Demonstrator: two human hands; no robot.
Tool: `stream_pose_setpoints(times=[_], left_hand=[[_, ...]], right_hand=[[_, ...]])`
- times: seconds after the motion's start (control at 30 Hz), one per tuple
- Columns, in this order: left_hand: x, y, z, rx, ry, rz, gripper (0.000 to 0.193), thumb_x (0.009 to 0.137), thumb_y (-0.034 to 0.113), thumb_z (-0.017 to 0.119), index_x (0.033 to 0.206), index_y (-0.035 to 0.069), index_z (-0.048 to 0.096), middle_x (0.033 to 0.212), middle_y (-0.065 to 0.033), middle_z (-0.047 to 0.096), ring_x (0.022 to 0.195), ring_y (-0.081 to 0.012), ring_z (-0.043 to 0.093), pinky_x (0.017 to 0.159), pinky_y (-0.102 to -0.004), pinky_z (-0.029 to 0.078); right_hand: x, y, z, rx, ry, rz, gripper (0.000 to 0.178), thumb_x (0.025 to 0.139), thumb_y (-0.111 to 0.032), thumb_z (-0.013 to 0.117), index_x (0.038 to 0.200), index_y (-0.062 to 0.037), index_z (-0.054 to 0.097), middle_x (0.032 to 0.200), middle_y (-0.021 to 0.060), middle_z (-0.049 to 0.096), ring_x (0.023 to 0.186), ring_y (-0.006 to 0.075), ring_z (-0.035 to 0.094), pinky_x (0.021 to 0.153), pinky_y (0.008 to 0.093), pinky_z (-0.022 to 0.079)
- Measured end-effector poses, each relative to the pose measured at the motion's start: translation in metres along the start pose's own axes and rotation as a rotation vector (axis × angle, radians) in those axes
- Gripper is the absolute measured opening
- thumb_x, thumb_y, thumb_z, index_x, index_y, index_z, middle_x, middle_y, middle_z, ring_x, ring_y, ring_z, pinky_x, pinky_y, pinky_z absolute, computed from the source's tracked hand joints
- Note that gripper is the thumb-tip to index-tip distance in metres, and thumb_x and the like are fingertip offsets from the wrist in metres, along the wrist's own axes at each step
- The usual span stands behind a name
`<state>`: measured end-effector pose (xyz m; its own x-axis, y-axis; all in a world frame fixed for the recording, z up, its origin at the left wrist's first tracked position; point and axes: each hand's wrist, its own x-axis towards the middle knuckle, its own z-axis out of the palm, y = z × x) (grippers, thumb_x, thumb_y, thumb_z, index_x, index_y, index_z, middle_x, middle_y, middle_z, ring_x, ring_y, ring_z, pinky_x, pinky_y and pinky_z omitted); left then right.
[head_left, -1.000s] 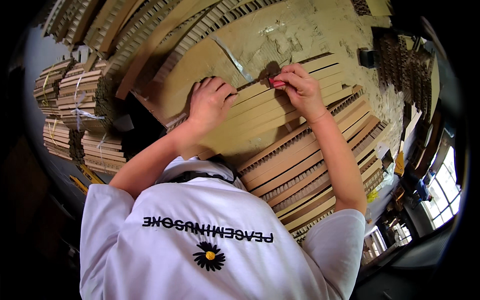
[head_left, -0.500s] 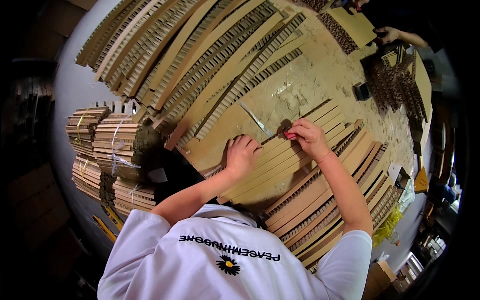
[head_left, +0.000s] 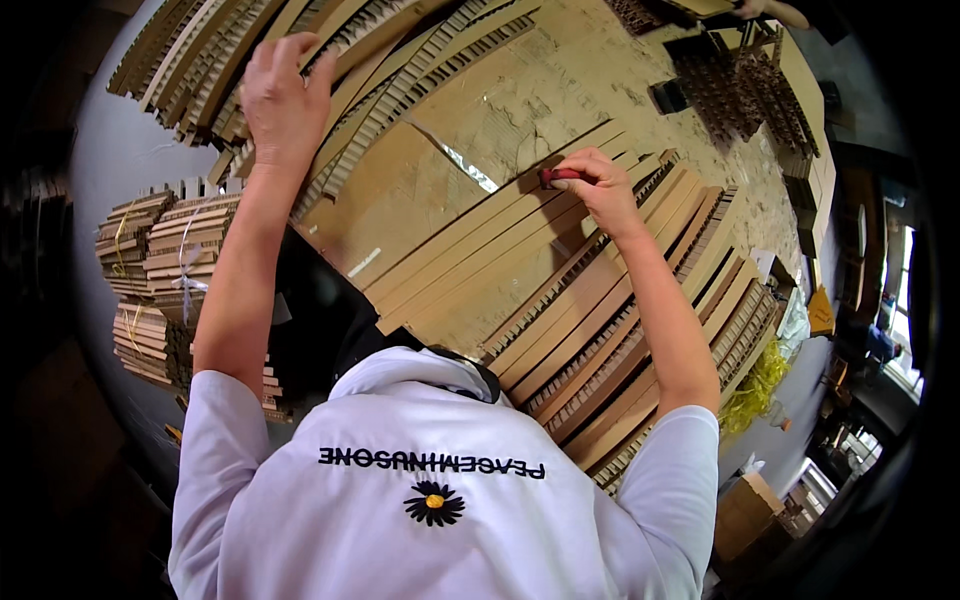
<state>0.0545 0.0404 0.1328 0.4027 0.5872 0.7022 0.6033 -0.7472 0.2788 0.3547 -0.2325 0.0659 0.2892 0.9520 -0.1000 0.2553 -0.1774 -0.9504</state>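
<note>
My left hand (head_left: pixel 285 105) is raised at the upper left, fingers apart, over the large pile of cardboard honeycomb strips (head_left: pixel 440 75). Nothing shows in its grasp; whether the fingertips touch the strips I cannot tell. A small red tool (head_left: pixel 562 177) is pinched in my right hand (head_left: pixel 600 192); its tip is not clear enough to name its kind. That hand hovers at the far end of several flat cardboard strips (head_left: pixel 470 240) lying side by side on the table in front of me.
More honeycomb strips (head_left: pixel 610 320) lie in a row at the right. Tied strip bundles (head_left: pixel 190 245) stand at the left. Across the dusty table (head_left: pixel 590 80) are a dark block (head_left: pixel 668 97) and brown honeycomb pieces (head_left: pixel 745 90). A co-worker's hand (head_left: pixel 750 10) shows at the top right.
My left hand has left the flat strips and reached up and left to the large pile. My right hand keeps the red tool and remains near the strips' far end. The view has shifted.
</note>
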Motion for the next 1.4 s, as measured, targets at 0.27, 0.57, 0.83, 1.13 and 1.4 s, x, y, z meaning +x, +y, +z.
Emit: stream_pose_setpoints(times=[0.27,0.57,0.83,1.13,1.4], left_hand=[[-0.193,0.103,0.013,-0.535,-0.708,-0.527,0.012,0.086,0.014,0.074,0.093,0.008,0.068,0.091,-0.0119,0.062,0.086,-0.0347,0.063,0.077,-0.0453,0.051],[-0.208,0.112,0.019,-0.474,-0.576,-0.430,0.009,0.087,0.010,0.073,0.089,0.005,0.066,0.088,-0.0116,0.062,0.086,-0.0343,0.061,0.075,-0.0437,0.049],[-0.209,0.112,0.017,-0.481,-0.564,-0.424,0.008,0.089,0.012,0.072,0.091,0.005,0.067,0.090,-0.0114,0.062,0.088,-0.0344,0.061,0.079,-0.0441,0.049],[-0.211,0.111,0.018,-0.488,-0.630,-0.464,0.009,0.089,0.017,0.071,0.092,0.009,0.068,0.094,-0.0083,0.063,0.094,-0.0331,0.061,0.079,-0.0458,0.047],[-0.210,0.109,0.023,-0.481,-0.625,-0.483,0.009,0.086,0.016,0.073,0.089,0.009,0.068,0.091,-0.0080,0.063,0.092,-0.0334,0.062,0.080,-0.0462,0.048]], right_hand=[[0.022,0.009,0.024,-0.068,-0.168,-0.025,0.013,0.082,0.003,0.075,0.094,-0.0034,0.075,0.091,0.0008,0.061,0.084,0.0125,0.057,0.075,0.0251,0.047],[0.020,0.011,0.022,-0.213,-0.216,-0.139,0.015,0.083,0.005,0.074,0.097,-0.0019,0.074,0.096,0.0035,0.063,0.089,0.0147,0.062,0.078,0.0253,0.051],[0.023,0.014,0.023,-0.230,-0.234,-0.210,0.016,0.083,0.003,0.076,0.097,-0.0037,0.075,0.094,0.0020,0.064,0.085,0.0139,0.064,0.074,0.0252,0.051],[0.026,0.016,0.023,-0.317,-0.254,-0.311,0.019,0.082,0.005,0.076,0.098,-0.0047,0.074,0.095,0.0037,0.066,0.083,0.0174,0.066,0.072,0.0267,0.053],[0.028,0.017,0.027,-0.387,-0.237,-0.316,0.018,0.081,0.004,0.074,0.095,-0.0076,0.071,0.096,0.0056,0.066,0.085,0.0246,0.067,0.072,0.0312,0.054]])
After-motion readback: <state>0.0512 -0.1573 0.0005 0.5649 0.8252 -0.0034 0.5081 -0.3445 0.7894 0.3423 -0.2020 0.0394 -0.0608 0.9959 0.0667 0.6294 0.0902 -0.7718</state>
